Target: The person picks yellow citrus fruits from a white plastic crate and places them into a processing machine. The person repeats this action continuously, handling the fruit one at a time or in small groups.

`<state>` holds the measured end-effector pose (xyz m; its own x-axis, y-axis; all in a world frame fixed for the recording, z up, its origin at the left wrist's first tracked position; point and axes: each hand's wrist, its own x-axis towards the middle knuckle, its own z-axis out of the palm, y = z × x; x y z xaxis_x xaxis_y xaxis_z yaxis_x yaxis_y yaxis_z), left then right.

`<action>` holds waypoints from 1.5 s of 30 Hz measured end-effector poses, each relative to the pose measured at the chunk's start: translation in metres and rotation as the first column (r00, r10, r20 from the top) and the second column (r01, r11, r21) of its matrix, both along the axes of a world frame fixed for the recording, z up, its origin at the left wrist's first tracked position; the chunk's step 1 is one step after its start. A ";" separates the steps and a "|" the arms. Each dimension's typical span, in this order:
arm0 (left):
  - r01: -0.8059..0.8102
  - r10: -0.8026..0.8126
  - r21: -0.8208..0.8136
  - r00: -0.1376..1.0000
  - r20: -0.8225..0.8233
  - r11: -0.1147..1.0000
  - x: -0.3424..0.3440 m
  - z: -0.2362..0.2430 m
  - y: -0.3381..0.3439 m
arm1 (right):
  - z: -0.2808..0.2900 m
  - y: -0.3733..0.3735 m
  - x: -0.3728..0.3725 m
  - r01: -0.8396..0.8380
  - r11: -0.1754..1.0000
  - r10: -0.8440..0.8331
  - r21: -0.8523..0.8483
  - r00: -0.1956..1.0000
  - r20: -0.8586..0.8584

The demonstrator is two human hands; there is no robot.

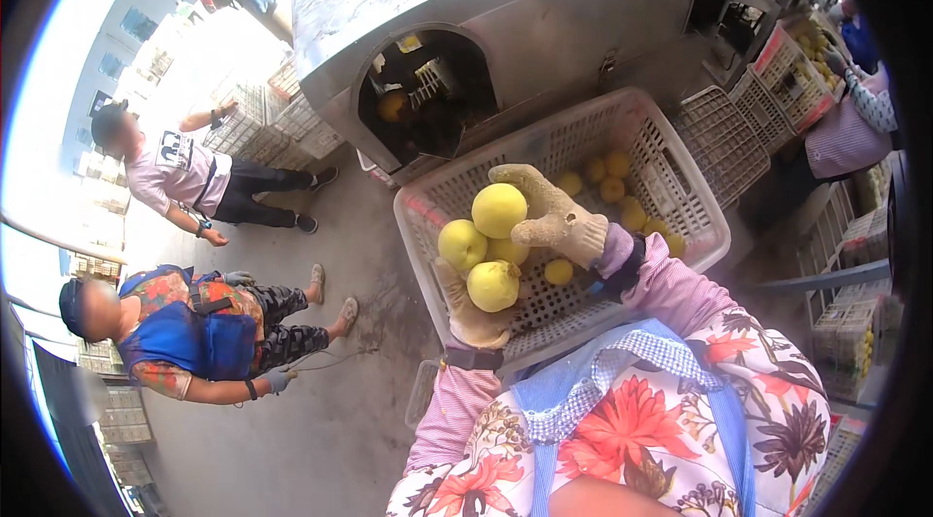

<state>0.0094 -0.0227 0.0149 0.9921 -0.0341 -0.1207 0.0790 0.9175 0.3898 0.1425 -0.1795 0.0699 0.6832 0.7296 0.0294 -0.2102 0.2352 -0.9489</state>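
Note:
Several round yellow-green fruits (500, 211) are bunched between my two gloved hands over a large white plastic crate (573, 308); their exact kind is unclear. My left hand (474, 318) cups the bunch from below, its fingers partly hidden behind the lower fruit (493, 286). From the other side, my right hand (556, 216) is curled against the upper fruits, thumb and fingers around them. More fruits (633, 215) lie at the crate's right side, and a single smaller-looking one (558, 272) rests on its slotted floor just below my right hand.
A grey metal machine housing (573, 21) with an arched opening (425, 94) stands directly beyond the crate. Two people (194, 337) stand on the concrete floor (321, 420) at left. Another person (855, 128) is by fruit crates (802, 80) at right. Stacked crates (238, 123) stand far left.

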 end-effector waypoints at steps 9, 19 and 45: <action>-0.187 0.227 0.233 0.960 -0.162 0.954 0.014 0.019 0.031 | 0.030 0.040 0.004 0.424 0.802 -0.057 -0.419 0.754 0.654; -0.071 0.071 -0.187 0.997 -0.008 0.980 0.009 0.026 0.093 | -0.008 0.168 0.121 0.902 0.353 0.020 -0.247 0.257 0.966; 0.120 -0.137 0.369 0.990 0.020 0.922 0.000 0.091 0.177 | 0.061 0.136 -0.023 -0.200 0.915 0.156 -0.349 0.976 -0.150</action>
<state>0.0093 0.1539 0.1060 0.9868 -0.1239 -0.1044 0.1614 0.6933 0.7024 0.1195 -0.0432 0.1306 0.5236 0.7855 -0.3299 -0.3305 -0.1697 -0.9285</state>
